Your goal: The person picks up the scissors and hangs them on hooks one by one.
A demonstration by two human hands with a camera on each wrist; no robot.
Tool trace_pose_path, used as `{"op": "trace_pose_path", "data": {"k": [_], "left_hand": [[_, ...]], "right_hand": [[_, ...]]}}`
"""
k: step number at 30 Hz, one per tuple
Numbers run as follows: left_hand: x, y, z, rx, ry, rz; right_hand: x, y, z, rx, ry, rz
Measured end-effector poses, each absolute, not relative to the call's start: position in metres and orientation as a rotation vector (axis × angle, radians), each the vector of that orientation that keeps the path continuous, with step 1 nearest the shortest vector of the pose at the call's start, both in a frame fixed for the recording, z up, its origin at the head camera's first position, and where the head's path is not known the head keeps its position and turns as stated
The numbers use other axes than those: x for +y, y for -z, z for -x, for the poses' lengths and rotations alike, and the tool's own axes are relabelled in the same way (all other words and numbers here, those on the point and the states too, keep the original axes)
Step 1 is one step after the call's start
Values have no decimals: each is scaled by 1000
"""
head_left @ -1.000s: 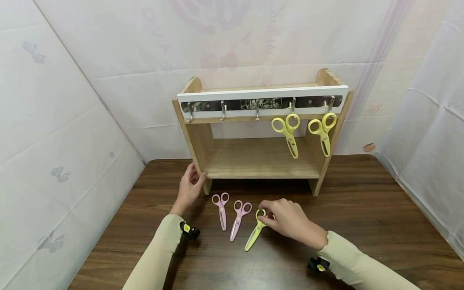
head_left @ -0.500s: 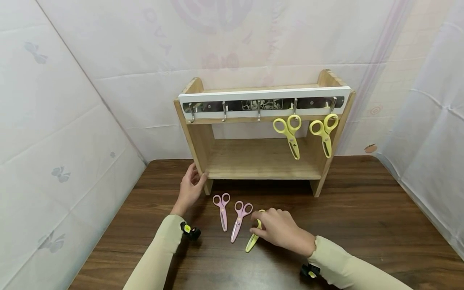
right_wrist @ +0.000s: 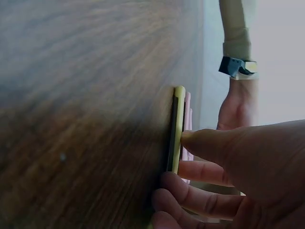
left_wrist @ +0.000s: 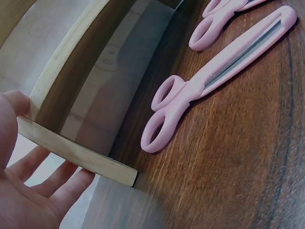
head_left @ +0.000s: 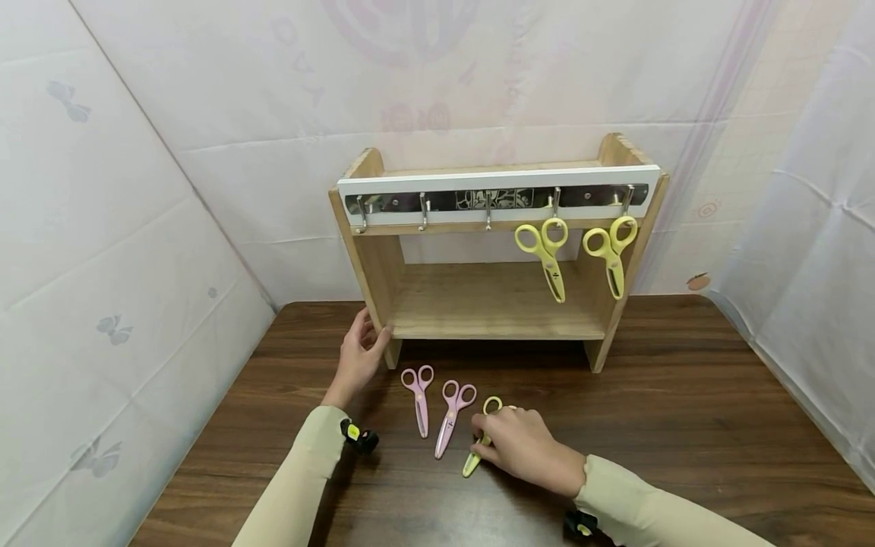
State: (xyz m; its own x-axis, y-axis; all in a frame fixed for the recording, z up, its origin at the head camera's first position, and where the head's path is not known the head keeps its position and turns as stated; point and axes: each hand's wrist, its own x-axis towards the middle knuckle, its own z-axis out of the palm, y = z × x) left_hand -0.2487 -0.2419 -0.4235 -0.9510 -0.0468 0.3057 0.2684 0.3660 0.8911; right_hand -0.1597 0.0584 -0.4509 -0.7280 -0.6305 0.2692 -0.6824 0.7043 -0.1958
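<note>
The left hand (head_left: 358,354) holds the lower left side panel of the wooden rack (head_left: 499,333); in the left wrist view, its thumb and fingers lie on either side of the panel (left_wrist: 78,155). On the table, the right hand (head_left: 529,448) has thumb and fingers round the middle of yellow scissors (head_left: 473,463), also seen edge-on in the right wrist view (right_wrist: 179,114). Two pink scissors (head_left: 420,403) (head_left: 447,425) lie side by side to their left. Two more yellow scissors (head_left: 551,262) (head_left: 613,258) hang from the rack's two right hooks.
A metal strip with several hooks (head_left: 422,209) runs along the white front board (head_left: 396,182) of the rack. Behind and beside the brown table (head_left: 683,395) hang pale printed cloths (head_left: 273,152).
The right hand has moved left and down, from the handle loops of the yellow scissors to their middle. The left hand stays at the rack.
</note>
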Motion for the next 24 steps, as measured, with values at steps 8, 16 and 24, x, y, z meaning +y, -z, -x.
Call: {"op": "trace_pose_path", "data": {"k": [8,16,24], "left_hand": [[-249,440,259,-2333,1624,198],[-248,439,258,-2335,1613,190],[-249,438,259,-2335,1611,193]], "right_hand": [[57,453,159,-2725,-431,-1051],[65,447,157,-2793,-456,-1102],[91,439,149,-2847,-410,-1147]]}}
